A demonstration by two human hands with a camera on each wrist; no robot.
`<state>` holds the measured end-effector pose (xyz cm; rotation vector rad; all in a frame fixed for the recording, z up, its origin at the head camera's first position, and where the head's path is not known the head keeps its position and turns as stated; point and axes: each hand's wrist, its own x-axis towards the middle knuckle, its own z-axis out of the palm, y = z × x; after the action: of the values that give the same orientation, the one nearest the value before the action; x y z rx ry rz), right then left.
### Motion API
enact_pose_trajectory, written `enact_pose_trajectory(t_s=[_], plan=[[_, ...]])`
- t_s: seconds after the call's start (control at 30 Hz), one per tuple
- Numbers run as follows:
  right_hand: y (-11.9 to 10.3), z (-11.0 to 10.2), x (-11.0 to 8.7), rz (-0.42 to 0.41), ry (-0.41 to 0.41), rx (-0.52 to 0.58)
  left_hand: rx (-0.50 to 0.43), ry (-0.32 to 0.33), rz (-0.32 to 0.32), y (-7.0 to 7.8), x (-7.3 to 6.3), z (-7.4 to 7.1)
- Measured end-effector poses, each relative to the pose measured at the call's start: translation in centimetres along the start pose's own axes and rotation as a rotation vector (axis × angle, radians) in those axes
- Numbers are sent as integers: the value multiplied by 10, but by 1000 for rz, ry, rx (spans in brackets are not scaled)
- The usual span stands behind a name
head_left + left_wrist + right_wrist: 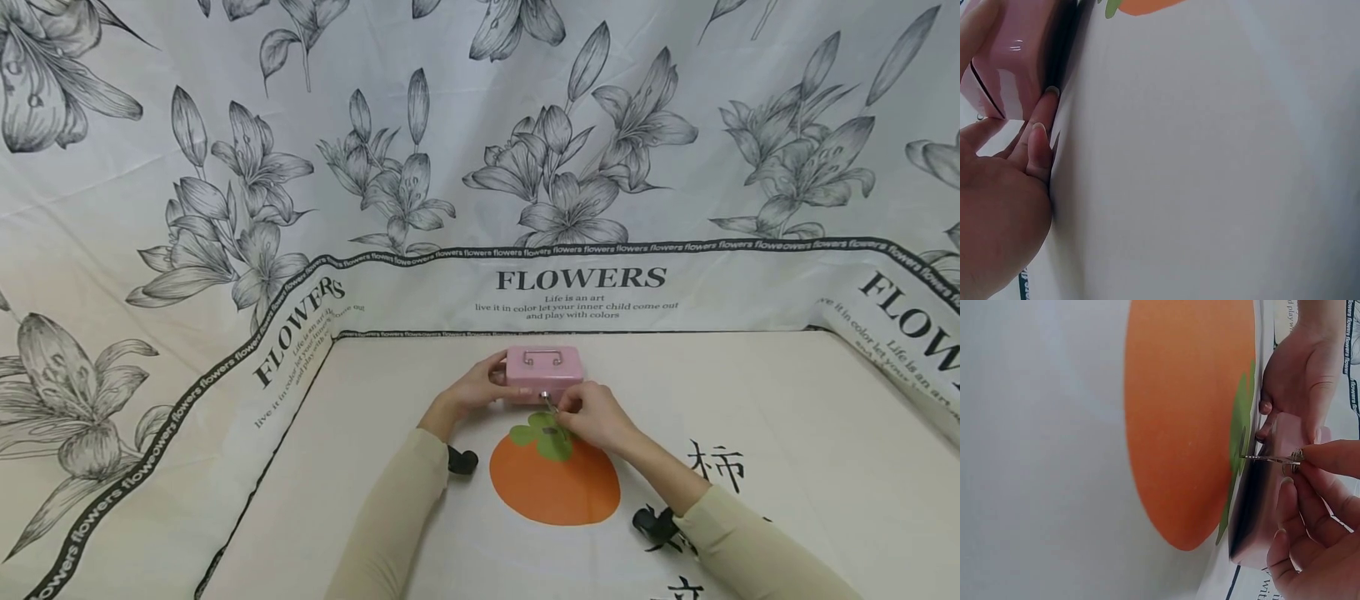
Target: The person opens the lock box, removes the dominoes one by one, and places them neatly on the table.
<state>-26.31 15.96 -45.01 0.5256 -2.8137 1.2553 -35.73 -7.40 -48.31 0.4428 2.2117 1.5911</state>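
A small pink cash box [544, 372] with a wire handle on its lid stands on the table cloth, its round silver lock [545, 395] facing me. My left hand [477, 388] grips the box's left side, the thumb across the front and the other fingers behind and low along the side. In front of the lock, my right hand [597, 415] pinches a small key between thumb and forefinger. The right wrist view shows a second thin silver key [1269, 458] and small metal rings [1297, 454] by the fingertips. The tip of the pinched key is hidden by the fingers.
A printed orange persimmon [555, 483] with green leaves lies flat in the cloth before the box. Black printed characters [716, 467] are to the right. Behind the box rises a flower-print curtain [577, 292]. Black wrist cameras [656, 527] sit under both forearms.
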Motion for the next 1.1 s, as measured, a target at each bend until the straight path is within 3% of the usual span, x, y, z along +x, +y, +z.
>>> enact_pose_trajectory(t_s=[0.57, 1.1], plan=[[2, -2, 0, -67, -19, -20, 38, 14, -19, 1, 0, -1], [8, 1, -2, -157, 5, -27, 6, 14, -22, 1, -1, 1]])
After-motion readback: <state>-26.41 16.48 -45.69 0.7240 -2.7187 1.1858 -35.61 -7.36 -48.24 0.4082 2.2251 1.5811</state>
